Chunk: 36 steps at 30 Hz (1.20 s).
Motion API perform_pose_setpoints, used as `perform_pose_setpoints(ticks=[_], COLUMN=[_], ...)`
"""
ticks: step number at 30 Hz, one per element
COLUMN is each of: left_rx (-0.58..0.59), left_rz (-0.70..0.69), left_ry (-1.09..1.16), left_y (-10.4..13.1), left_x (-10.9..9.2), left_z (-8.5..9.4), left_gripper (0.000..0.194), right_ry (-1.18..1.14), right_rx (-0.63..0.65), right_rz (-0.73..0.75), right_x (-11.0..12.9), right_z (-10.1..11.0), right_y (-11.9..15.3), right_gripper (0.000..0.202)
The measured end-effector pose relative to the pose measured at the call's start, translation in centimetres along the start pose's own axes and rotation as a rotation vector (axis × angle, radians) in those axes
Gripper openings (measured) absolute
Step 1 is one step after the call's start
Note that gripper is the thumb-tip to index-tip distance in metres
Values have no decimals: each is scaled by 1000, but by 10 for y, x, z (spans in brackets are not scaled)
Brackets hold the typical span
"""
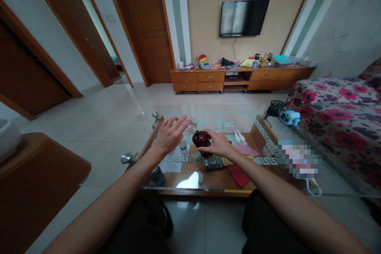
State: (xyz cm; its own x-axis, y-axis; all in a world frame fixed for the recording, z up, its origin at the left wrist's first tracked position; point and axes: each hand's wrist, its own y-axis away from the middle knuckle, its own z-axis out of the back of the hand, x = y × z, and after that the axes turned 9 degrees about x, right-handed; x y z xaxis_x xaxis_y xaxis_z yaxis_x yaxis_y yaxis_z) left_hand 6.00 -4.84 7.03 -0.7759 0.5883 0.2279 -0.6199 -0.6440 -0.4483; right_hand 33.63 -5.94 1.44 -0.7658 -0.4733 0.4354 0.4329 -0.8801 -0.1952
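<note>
A dark brown glass bottle (201,139) is in my right hand (218,143), tilted above the glass table (205,184), its mouth toward my left hand. My left hand (171,134) reaches in from the other side with its fingers stretched out and apart. Beside those fingertips and the bottle's mouth is a clear glass piece (192,126); whether my fingers touch it I cannot tell. Below my left hand stands a small white bottle (183,146). Another clear container (228,125) sits farther back on the right.
Under the glass lie a red cloth or packet (239,176), a pink sheet (246,150) and a dark box-like item (213,164). A dark jar (157,176) is at the left. To the right are a blue-and-white toy (289,118) and a flowered sofa (342,115).
</note>
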Motion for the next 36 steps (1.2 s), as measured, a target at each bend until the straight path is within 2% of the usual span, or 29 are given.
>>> perform_pose_setpoints(ticks=[14,30,36], left_rx=[-58,-43,-75], left_rz=[-29,-45,-58], left_ry=[-46,-63,-56], left_y=[0,0,0], left_x=[2,2,2], left_z=[-5,-3,-4], left_gripper=[74,68,74], right_ry=[0,0,-10], right_rx=[1,17,22], right_rz=[1,-10,-13], right_x=[0,1,3], right_z=[-1,0,1], right_y=[0,1,1], right_gripper=[84,84,81])
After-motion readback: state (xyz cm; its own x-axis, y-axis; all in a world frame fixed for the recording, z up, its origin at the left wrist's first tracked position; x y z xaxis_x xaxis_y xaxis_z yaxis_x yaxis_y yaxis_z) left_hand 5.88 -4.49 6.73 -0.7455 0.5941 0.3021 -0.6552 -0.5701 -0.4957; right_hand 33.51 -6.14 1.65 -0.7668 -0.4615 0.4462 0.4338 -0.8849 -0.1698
